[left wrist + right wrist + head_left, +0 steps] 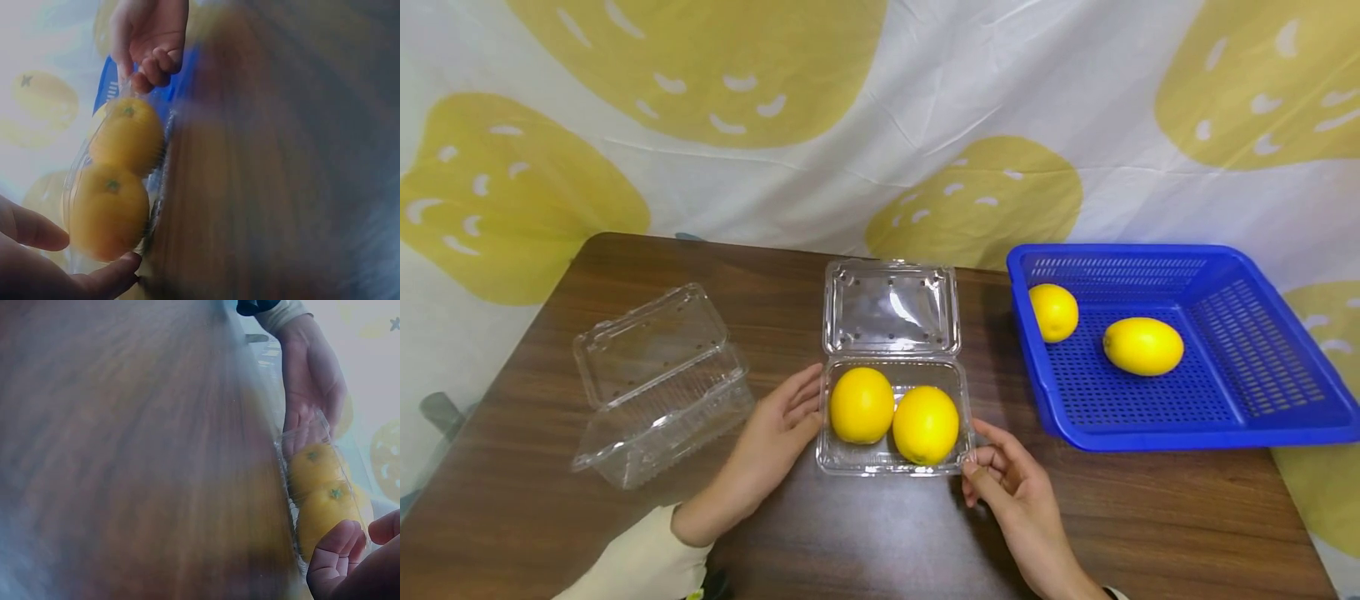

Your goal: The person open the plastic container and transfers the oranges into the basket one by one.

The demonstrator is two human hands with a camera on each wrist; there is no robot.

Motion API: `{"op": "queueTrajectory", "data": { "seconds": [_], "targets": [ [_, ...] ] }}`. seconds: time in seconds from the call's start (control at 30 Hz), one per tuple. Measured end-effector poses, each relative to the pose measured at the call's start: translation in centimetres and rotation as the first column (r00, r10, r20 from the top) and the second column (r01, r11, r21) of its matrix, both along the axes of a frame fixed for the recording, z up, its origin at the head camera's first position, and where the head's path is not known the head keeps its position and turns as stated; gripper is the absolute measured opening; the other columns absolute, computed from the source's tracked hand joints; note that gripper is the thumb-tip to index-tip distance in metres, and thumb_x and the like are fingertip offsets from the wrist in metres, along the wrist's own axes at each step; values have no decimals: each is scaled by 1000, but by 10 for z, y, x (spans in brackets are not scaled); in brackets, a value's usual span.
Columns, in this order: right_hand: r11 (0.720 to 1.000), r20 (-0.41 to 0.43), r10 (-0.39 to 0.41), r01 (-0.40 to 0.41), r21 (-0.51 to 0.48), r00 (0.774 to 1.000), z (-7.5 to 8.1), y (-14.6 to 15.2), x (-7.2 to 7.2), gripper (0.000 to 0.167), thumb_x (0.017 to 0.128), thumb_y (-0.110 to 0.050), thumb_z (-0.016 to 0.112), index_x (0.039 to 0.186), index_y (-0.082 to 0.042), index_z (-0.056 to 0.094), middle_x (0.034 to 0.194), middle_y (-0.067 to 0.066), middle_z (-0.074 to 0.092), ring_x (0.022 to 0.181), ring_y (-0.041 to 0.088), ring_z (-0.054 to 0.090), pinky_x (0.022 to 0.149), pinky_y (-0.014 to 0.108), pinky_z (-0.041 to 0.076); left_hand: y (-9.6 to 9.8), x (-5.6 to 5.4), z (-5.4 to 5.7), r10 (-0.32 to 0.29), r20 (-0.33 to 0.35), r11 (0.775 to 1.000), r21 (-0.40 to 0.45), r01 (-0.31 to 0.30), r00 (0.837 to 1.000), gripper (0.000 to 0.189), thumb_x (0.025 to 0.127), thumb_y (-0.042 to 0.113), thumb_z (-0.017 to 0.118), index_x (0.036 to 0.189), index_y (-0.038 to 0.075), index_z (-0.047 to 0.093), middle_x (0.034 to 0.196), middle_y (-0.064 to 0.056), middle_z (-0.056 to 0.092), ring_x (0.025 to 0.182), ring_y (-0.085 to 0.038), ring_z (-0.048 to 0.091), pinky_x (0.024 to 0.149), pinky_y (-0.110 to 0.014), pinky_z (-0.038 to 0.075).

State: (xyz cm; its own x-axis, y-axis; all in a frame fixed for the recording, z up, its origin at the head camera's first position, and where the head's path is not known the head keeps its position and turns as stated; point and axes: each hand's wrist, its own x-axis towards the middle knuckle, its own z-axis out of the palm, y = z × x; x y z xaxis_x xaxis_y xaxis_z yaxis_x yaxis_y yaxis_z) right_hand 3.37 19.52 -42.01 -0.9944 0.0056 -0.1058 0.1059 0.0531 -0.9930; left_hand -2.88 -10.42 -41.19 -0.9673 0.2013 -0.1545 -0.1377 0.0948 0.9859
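Note:
A clear plastic clamshell box (891, 471) lies on the table with its lid (891, 312) folded back. Two oranges (862, 406) (927, 425) sit side by side in its base; green stem ends show in the wrist views. My left hand (771, 442) rests along the box's left side, fingers fairly straight and thumb apart from them. At the front right corner my right hand (1018, 492) pinches the rim, thumb on top and the lower fingers curled. Seen from the right wrist, the right hand's fingers (340, 550) bend beside the box end.
A second clear clamshell (662, 392), lid raised, stands on the left of the brown wooden table (865, 550). On the right is a blue perforated basket (1157, 437) holding a round yellow fruit (1055, 313) and an oval-looking one (1143, 347). A fruit-print curtain (760, 192) hangs behind.

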Motion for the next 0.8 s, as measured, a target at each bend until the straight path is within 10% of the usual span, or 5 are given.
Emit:
{"op": "queueTrajectory", "data": {
  "seconds": [0.8],
  "targets": [
    [1000,-11,-13,13,-13,1000,-2,-2,2,42,104,6,65,146,8,58,93,13,69,73,17,64,64,26,61,3,26,-4,14,-15,999,40,-13,1000,78,98,-4,68,168,-4,35,168,-26,45,153,-44,48,130,-53,36]
  ]
}}
